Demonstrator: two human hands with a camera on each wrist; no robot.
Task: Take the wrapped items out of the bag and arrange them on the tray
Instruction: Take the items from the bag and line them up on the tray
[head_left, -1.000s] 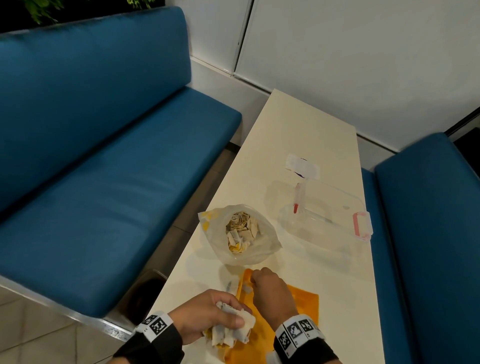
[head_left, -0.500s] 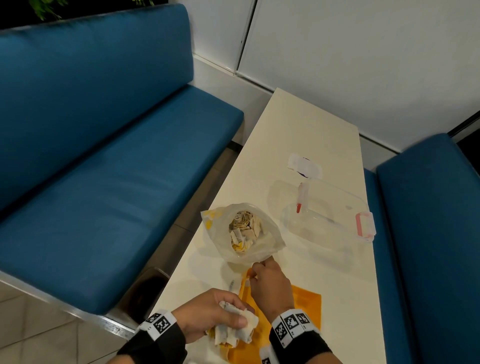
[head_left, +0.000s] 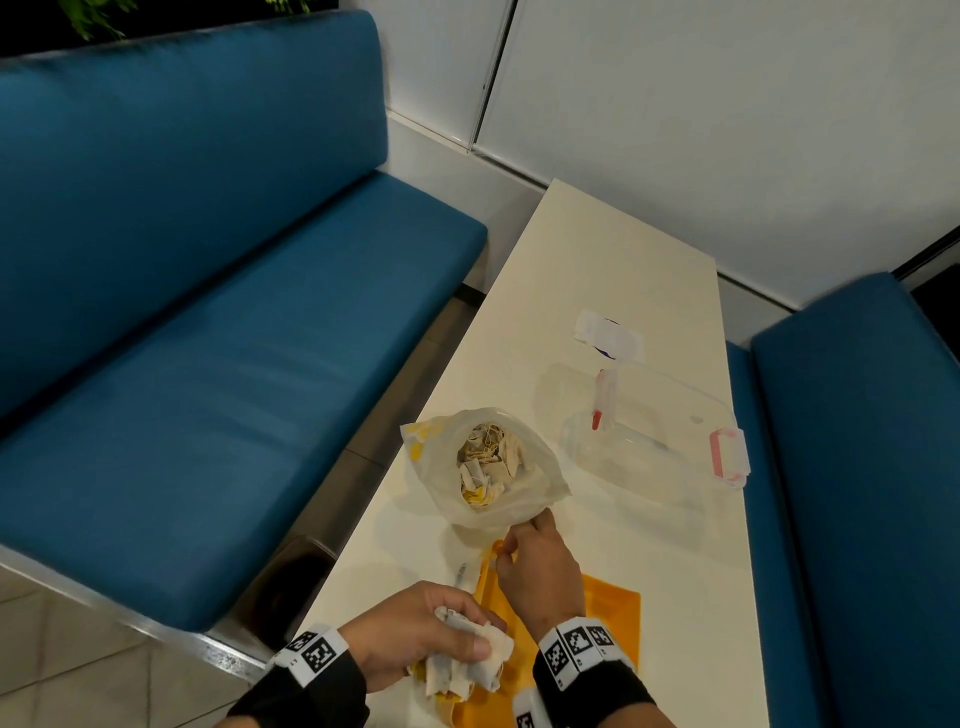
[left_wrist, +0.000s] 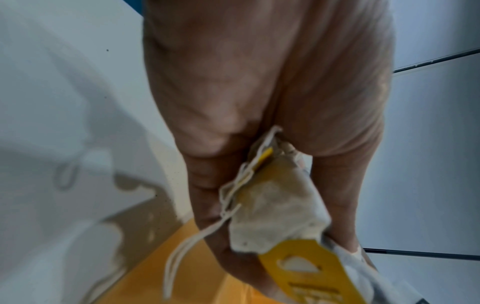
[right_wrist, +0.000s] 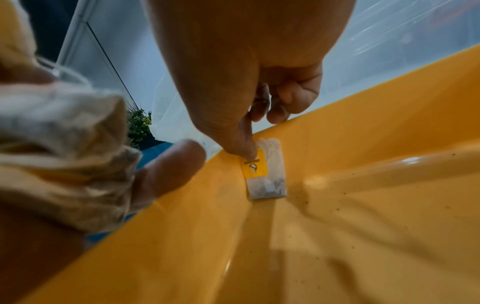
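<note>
The right hand (right_wrist: 249, 98) is pinching a small white tea bag with yellow tag (right_wrist: 265, 170) onto the shallow orange plastic tray (right_wrist: 363, 226), while the left hand (head_left: 415, 639) is gripping a bunch of spare paper-wrapped tea bags (head_left: 467, 670) for arranging.

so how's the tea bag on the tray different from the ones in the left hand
The tea bag lies single and flat on the yellow tray, the right hand touching its tag with one fingertip. The bunch is several bags crumpled together, gripped off the tray by the left hand. Both are pale bags with yellow tags.
</note>
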